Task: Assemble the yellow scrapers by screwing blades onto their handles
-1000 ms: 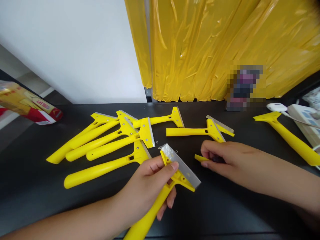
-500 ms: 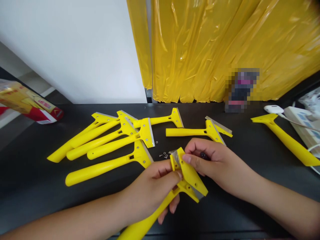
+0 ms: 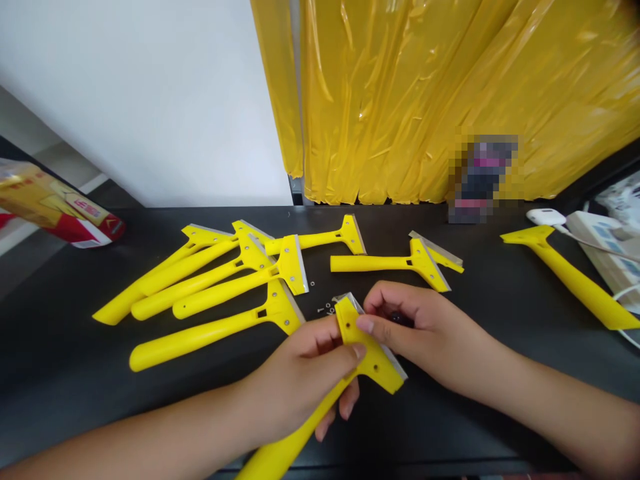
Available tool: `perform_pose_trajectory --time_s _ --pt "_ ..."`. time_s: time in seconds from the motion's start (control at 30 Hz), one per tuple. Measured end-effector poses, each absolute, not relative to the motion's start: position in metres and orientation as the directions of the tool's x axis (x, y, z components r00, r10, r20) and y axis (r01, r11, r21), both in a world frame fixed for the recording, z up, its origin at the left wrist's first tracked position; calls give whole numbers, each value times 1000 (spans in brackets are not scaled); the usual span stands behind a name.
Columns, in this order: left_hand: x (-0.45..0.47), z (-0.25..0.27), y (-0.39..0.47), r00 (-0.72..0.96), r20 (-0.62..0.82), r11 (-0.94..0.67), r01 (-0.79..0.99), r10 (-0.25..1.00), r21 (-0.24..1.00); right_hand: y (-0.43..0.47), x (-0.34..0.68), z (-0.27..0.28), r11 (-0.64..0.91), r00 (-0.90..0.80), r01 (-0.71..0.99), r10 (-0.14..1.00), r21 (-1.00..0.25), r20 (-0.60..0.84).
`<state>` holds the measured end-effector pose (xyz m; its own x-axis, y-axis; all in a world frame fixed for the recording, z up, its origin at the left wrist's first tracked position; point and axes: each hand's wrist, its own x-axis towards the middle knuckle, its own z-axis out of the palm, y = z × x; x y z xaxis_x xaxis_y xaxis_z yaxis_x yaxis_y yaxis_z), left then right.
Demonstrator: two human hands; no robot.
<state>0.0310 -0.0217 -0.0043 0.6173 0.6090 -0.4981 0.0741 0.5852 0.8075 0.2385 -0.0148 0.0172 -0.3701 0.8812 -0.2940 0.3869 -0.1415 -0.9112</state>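
Above the dark bench (image 3: 60, 360), close before the person, a yellow scraper (image 3: 295, 441) is held in the left grip (image 3: 300, 367), which is closed around its neck; the handle runs down to the lower border of the view, and the head points up and to the right; on this head lies a yellow cover plate (image 3: 373, 360) with two open holes, and the left thumb presses upon it; a metal blade (image 3: 396, 362) shows along its right edge. At the same head is the right grip (image 3: 420, 320); its thumb touches the plate near the edge, and its bent fingers are closed on a small dark thing (image 3: 397, 317), mostly hidden. Just beyond the head, small screws and nuts (image 3: 321, 310) lie on the bench; farther left rest six other scrapers (image 3: 195, 343), several overlapping; right of these, one more scraper (image 3: 373, 264) lies with its handle to the left, and a yellow piece with a blade (image 3: 443, 253) is behind its head; at the far right, another yellow handle (image 3: 575, 277) lies near a white power strip (image 3: 603, 247).
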Motion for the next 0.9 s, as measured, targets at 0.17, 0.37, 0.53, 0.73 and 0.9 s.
perform_pose_trajectory --time_s 0.17,0.37,0.53,0.73,0.9 --pt "31 -2 -21 600 -527 621 62 602 781 -13 250 26 -127 -454 512 800 -850 -393" --pt "31 -3 -25 549 -529 614 36 648 789 -13 253 20 -145 -475 504 777 -851 -414" --pt "31 -6 -27 557 -520 607 35 648 794 -13 251 18 -184 -477 490 762 -852 -439" --pt "29 1 -27 558 -524 593 69 644 802 -15 252 26 -117 -441 498 819 -859 -367" --pt "26 20 -30 493 -459 477 97 739 873 -24 265 45 143 -240 508 971 -850 20"
